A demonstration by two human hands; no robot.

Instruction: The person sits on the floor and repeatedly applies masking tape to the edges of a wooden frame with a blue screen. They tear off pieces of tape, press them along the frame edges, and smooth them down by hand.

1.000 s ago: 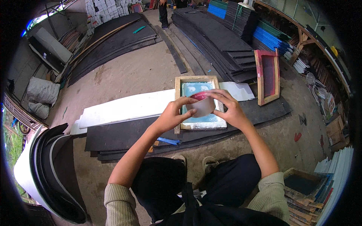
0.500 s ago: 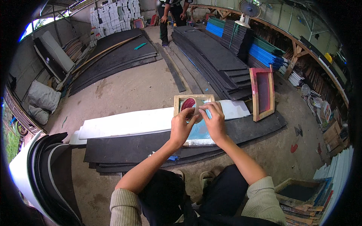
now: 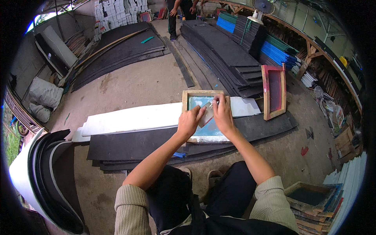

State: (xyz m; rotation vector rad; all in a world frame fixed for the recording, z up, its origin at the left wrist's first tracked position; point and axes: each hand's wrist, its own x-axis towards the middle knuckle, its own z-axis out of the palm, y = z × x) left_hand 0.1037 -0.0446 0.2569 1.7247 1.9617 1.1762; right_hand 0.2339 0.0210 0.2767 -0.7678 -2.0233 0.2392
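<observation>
1. We have our left hand (image 3: 188, 123) closed on a tape roll (image 3: 206, 116), thumb and fingers on its near left side.
2. Our right hand (image 3: 224, 117) has its fingertips drawn together at the roll's upper right edge; whether they grip it or only touch, we cannot tell.
3. We see the roll tilted above the wood-framed printing screen (image 3: 201, 93), inside the frame's outline, with its far rail showing beyond our fingers.
4. The roll looks pale and translucent along its outer band, with a thin reddish line at its lower edge.
5. Below it, we see the screen's blue mesh, whitish along the near edge.
6. White sheets (image 3: 133, 117) reach out on both sides of the frame; black sheets (image 3: 129, 145) edge the near side, before our feet.
7. To our right stands a red-meshed screen (image 3: 275, 90), near the frame; concrete floor (image 3: 129, 80) stretches beyond the white sheets.
</observation>
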